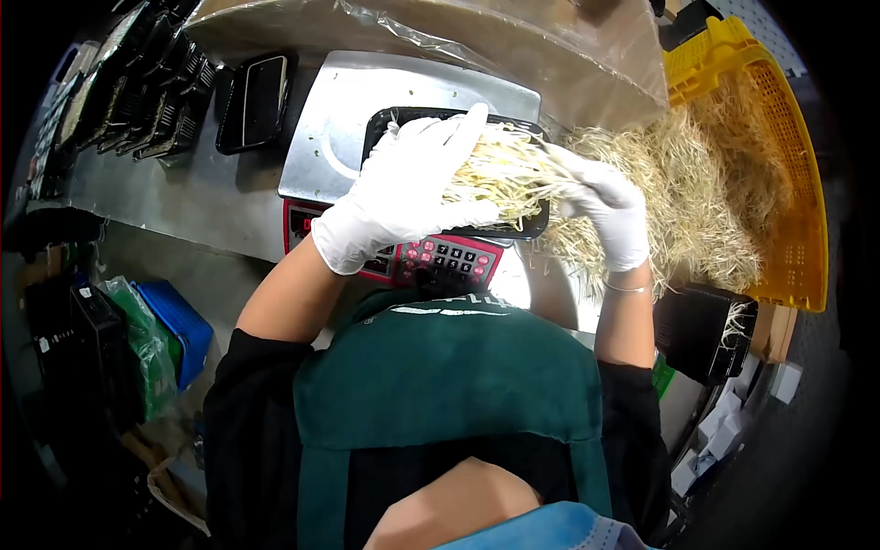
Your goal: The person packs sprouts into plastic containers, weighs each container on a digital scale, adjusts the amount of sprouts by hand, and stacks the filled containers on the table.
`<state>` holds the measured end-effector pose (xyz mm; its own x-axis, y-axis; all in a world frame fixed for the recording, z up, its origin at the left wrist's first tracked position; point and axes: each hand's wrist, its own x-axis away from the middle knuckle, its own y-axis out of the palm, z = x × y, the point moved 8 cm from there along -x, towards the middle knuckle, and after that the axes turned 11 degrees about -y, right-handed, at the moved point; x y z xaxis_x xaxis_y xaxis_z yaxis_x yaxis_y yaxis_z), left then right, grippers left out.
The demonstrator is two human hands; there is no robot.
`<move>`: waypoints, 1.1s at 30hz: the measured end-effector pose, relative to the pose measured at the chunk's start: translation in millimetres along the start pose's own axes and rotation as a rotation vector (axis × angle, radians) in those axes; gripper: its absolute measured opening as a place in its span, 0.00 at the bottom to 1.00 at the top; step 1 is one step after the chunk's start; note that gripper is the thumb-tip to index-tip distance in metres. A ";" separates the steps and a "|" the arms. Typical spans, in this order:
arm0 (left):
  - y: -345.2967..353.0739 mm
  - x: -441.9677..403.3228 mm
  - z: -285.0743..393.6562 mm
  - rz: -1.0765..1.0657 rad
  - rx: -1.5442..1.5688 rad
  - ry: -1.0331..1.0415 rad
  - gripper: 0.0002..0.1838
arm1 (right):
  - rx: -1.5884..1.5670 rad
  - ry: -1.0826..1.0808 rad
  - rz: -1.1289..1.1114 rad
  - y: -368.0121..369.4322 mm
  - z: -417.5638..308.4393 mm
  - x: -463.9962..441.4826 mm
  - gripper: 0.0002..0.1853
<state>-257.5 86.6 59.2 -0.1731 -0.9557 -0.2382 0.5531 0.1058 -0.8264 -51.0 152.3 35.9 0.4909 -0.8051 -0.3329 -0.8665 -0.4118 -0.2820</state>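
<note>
Pale bean sprouts (507, 172) lie in a bunch over a black tray (534, 223), between my two white-gloved hands. My left hand (403, 179) covers the tray's left part, its thumb and fingers wrapped round the left end of the bunch. My right hand (607, 203) pinches the bunch's right end at the tray's right edge. Beneath the tray is a scale with a silver plate (316, 119) and a red keypad panel (449, 260). A large heap of sprouts (687, 197) lies to the right, beside and partly under my right hand.
A yellow basket (802, 211) tilts at the right, sprouts spilling from it. Another black tray (257, 103) lies left of the scale, near stacked black trays (156, 105). A black container (701, 332) sits at the lower right. Clear plastic sheeting (513, 46) borders the back.
</note>
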 end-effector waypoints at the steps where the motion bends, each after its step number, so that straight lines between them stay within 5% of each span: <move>1: 1.9 -0.3 -2.6 0.005 -0.006 -0.004 0.46 | -0.231 0.185 0.131 -11.8 8.3 8.7 0.11; 3: 12.2 -1.0 -9.3 -0.049 -0.032 -0.003 0.51 | 0.022 0.183 0.281 -63.7 9.3 28.4 0.14; 5: 3.5 -4.7 -0.1 0.012 -0.153 0.059 0.50 | 0.200 0.126 0.702 -128.1 -15.3 58.8 0.15; 8: -19.9 -2.6 12.7 0.063 -0.216 0.072 0.48 | 0.154 -0.124 0.902 -242.0 -59.0 138.6 0.17; 9: -29.2 -0.4 10.8 0.060 -0.158 0.017 0.46 | 0.452 -0.164 0.921 -274.5 -84.1 163.6 0.17; 12: -56.0 21.0 -28.2 0.106 0.155 -0.228 0.39 | 0.669 0.233 1.147 -384.2 -75.0 260.2 0.19; 14: -70.4 50.3 -67.3 0.268 0.233 -0.328 0.33 | 0.816 0.667 0.888 -430.4 -32.2 292.3 0.22; 15: -79.9 59.3 -77.1 0.356 0.232 -0.348 0.29 | 0.907 0.834 0.579 -413.1 -19.7 273.6 0.24; 16: -85.1 70.9 -81.7 0.416 0.383 -0.332 0.24 | 1.410 0.849 0.357 -402.4 -38.6 254.7 0.25; 18: -86.8 88.9 -100.4 0.445 0.471 -0.480 0.23 | 1.471 0.635 0.376 -376.6 -53.4 215.1 0.22; 21: -79.2 90.0 -108.3 0.380 0.432 -0.507 0.23 | 1.037 0.026 0.159 -207.4 -8.6 134.4 0.22; 23: -59.0 70.2 -115.5 0.375 0.661 -0.473 0.21 | 0.825 -0.124 -0.043 -34.0 17.0 98.9 0.32; 25: -38.6 45.5 -114.6 0.410 0.586 -0.250 0.19 | 0.948 -0.190 -0.387 60.3 40.2 96.7 0.39; 26: -28.3 35.7 -101.8 0.368 0.977 -0.221 0.16 | 1.030 -0.200 -0.517 88.5 54.2 98.7 0.42; 27: -33.6 26.3 -94.0 0.451 0.756 -0.186 0.13 | 1.166 -0.144 -0.553 88.4 64.6 93.7 0.46; 29: -33.8 2.5 -102.2 0.268 0.377 -0.387 0.18 | 0.969 -0.207 -0.253 41.6 44.0 59.3 0.46; 30: -31.0 0.7 -102.6 0.176 0.554 -0.455 0.15 | 1.041 -0.292 -0.195 19.0 34.4 56.7 0.48; 31: -27.4 -1.4 -102.4 0.171 0.554 -0.446 0.15 | 1.005 -0.452 -0.123 5.6 13.0 50.0 0.47; 33: -22.2 -1.3 -97.1 0.308 0.256 -0.276 0.13 | 0.871 -0.340 -0.106 -17.0 1.2 41.9 0.44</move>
<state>-348.7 112.2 28.4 0.2339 -0.9314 -0.2788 0.7332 0.3573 -0.5785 -15.6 126.0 25.7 0.6823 -0.5571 -0.4734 -0.5111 0.0995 -0.8537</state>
